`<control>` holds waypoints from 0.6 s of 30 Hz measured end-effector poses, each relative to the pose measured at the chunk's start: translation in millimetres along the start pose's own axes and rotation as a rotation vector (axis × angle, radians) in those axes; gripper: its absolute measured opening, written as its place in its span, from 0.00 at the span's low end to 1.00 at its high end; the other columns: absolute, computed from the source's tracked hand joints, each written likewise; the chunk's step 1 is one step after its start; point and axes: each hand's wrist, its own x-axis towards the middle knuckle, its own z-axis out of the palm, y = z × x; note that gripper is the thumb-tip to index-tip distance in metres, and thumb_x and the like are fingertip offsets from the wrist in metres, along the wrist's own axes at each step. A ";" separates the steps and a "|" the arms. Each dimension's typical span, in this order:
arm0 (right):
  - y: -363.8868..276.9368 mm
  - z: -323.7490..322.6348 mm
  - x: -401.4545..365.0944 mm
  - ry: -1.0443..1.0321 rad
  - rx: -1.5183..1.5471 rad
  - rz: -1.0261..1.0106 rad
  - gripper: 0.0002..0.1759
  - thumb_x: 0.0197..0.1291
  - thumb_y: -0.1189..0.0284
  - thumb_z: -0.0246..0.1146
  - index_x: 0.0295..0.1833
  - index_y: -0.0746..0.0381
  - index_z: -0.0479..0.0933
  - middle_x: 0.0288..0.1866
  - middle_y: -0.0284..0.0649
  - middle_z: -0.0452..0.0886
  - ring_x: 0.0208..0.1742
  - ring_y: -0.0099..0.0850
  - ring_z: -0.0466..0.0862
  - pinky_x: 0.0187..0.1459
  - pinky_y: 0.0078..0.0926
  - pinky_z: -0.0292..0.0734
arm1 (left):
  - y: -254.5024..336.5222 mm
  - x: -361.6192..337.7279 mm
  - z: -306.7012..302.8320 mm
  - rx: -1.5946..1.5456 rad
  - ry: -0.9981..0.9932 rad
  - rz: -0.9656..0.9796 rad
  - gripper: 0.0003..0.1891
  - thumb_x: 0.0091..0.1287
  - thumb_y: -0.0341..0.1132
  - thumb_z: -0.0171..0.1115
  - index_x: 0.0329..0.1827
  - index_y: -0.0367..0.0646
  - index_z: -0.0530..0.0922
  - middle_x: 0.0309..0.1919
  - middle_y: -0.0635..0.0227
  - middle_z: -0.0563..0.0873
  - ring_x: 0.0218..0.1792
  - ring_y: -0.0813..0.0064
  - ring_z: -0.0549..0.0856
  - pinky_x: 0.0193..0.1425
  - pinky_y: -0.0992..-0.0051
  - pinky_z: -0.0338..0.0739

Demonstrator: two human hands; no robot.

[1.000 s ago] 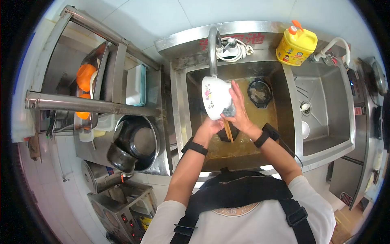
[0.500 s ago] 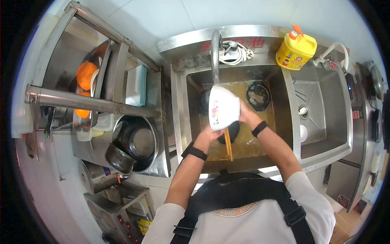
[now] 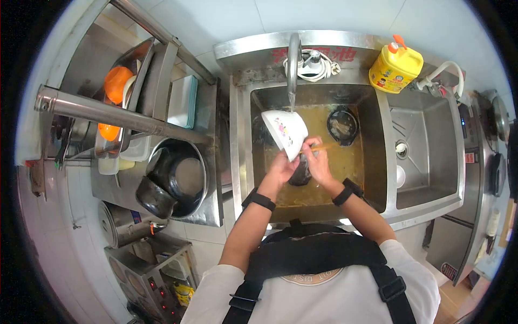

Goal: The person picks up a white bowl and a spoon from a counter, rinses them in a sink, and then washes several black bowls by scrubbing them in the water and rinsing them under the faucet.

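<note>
Over the left sink basin (image 3: 367,162), which holds cloudy yellowish water, my left hand (image 3: 280,168) grips a white bowl with a flower print (image 3: 286,132). The bowl is tilted on its side just below the tip of the metal faucet (image 3: 292,81). My right hand (image 3: 318,164) is closed around wooden chopsticks (image 3: 324,147), which point to the right, close against the bowl's lower edge. A black bowl (image 3: 343,125) sits in the water to the right. Another dark item (image 3: 300,174) lies under my hands, partly hidden.
A yellow detergent jug (image 3: 395,67) stands on the back ledge beside a coiled white hose (image 3: 318,70). The right basin (image 3: 426,178) contains small white items. On the left are a large metal pot (image 3: 189,178), stacked trays (image 3: 183,102) and a metal shelf rail (image 3: 118,121).
The chopsticks, hanging down beneath the bowl earlier, now point right in my right hand. My right hand has left the bowl's side and come lower; the bowl has tilted and shifted slightly left.
</note>
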 end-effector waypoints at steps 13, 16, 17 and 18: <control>11.1 -7.6 78.7 -0.485 0.598 0.435 0.09 0.61 0.66 0.51 0.34 0.60 0.70 0.29 0.33 0.71 0.34 0.25 0.70 0.41 0.24 0.66 | 23.7 -87.1 -8.9 -0.130 -0.369 -0.100 0.23 0.66 0.43 0.44 0.61 0.41 0.62 0.60 0.54 0.66 0.61 0.68 0.67 0.59 0.70 0.68; 15.1 17.8 73.7 -0.447 0.789 0.468 0.08 0.61 0.66 0.53 0.36 0.60 0.69 0.30 0.32 0.70 0.34 0.24 0.70 0.42 0.24 0.67 | 22.5 -89.7 -11.0 -0.306 -0.398 -0.133 0.24 0.63 0.44 0.50 0.58 0.39 0.64 0.55 0.55 0.71 0.48 0.69 0.76 0.40 0.74 0.78; 14.9 24.7 69.5 -0.380 0.864 0.506 0.08 0.61 0.66 0.54 0.38 0.59 0.68 0.31 0.32 0.70 0.34 0.23 0.70 0.42 0.24 0.68 | 18.0 -83.3 -22.5 -0.307 -0.398 -0.129 0.24 0.63 0.44 0.50 0.58 0.39 0.64 0.55 0.55 0.71 0.48 0.69 0.76 0.40 0.74 0.78; 19.4 30.7 64.6 -0.406 0.903 0.457 0.08 0.61 0.67 0.54 0.42 0.59 0.67 0.33 0.31 0.70 0.35 0.22 0.70 0.43 0.24 0.69 | 12.6 -76.4 -35.3 -0.282 -0.330 -0.087 0.22 0.63 0.42 0.51 0.56 0.39 0.65 0.50 0.58 0.74 0.41 0.74 0.76 0.32 0.80 0.75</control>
